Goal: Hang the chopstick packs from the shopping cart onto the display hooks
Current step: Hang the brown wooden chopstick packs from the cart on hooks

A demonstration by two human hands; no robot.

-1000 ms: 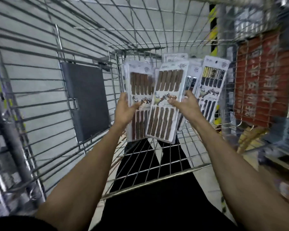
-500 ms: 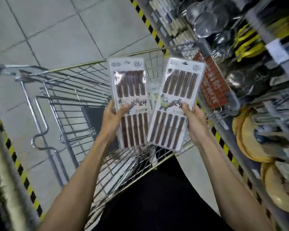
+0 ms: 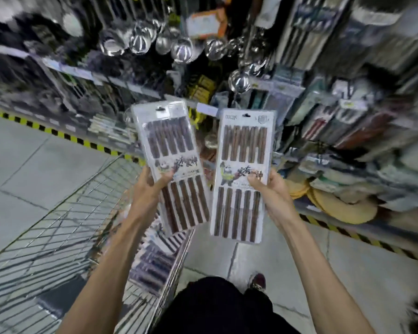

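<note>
My left hand (image 3: pixel 148 192) grips a clear pack of dark brown chopsticks (image 3: pixel 171 150) by its left edge, thumb across the panda label. In my right hand (image 3: pixel 273 194) is a second, matching chopstick pack (image 3: pixel 243 150), held by its right edge. Both packs stand upright in the air, hang holes at the top, in front of the blurred display shelves (image 3: pixel 299 97). The wire shopping cart (image 3: pixel 65 227) is at lower left, below my left arm. More chopstick packs (image 3: pixel 152 263) lie inside it. No bare display hook can be made out in the blur.
Steel ladles (image 3: pixel 182 50) hang on the rack above the packs. Packaged chopsticks and utensils (image 3: pixel 343 121) fill the shelves at right, with round woven mats (image 3: pixel 336 206) low down. A yellow-black floor stripe (image 3: pixel 65 137) runs along the shelf base. My legs and shoe (image 3: pixel 257 282) are below.
Both hands lifted one pack each out of the cart, and my view swung from the cart to the shelves. The packs now face the display rack.
</note>
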